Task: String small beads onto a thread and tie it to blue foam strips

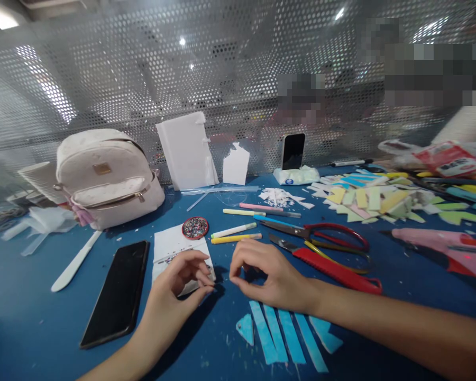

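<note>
My left hand (182,280) hovers over the lower edge of a white paper sheet (164,241), thumb and a fingertip pinched together. Facing it, my right hand (269,272) has its thumb and index finger closed in a pinch. Whatever either pinch holds is too small or hidden to make out. A round red-rimmed lid (195,227) full of tiny multicoloured bits lies at the sheet's upper edge, and dark specks are scattered on the paper. Below my right hand lie several light-blue strips (275,330) and a small blue triangular piece (245,329).
Scissors (333,233), a red utility knife (337,270) and coloured markers (236,239) lie beyond my right hand. A pink glue gun (440,243) is at right, near piled cut strips (365,198). Left are a black phone (117,293), white plastic knife (77,262) and backpack (107,174).
</note>
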The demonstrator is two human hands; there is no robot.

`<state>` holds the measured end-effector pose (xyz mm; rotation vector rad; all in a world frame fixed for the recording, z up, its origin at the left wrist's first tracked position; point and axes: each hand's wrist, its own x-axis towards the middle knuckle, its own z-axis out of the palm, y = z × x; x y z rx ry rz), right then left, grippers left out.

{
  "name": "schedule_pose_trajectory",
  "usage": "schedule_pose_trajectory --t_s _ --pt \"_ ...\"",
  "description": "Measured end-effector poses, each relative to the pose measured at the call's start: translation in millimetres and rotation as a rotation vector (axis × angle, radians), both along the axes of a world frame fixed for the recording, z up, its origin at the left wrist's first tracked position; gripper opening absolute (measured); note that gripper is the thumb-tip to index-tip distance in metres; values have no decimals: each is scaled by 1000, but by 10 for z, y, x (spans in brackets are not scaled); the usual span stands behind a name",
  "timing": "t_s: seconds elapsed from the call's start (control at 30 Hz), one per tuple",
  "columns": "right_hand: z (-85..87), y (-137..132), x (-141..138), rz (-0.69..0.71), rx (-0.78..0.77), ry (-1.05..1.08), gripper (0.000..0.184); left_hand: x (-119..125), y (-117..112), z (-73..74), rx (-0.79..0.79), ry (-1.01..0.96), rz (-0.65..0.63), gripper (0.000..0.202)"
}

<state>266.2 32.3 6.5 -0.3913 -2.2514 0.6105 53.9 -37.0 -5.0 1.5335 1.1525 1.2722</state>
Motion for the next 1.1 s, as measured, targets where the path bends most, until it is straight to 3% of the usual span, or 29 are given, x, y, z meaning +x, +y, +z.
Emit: schedule_pose_trajectory --t_s 0.47,0.77,1.1 --pt "8 1 -22 38 23 -32 10 34 -3 2 55 3 -7 33" --pt "-18 11 -32 40 48 -71 8 43 -63 -3 216 188 12 29" --pt "-35 24 -43 52 94 -88 6 110 -20 -36 253 257 43 31"
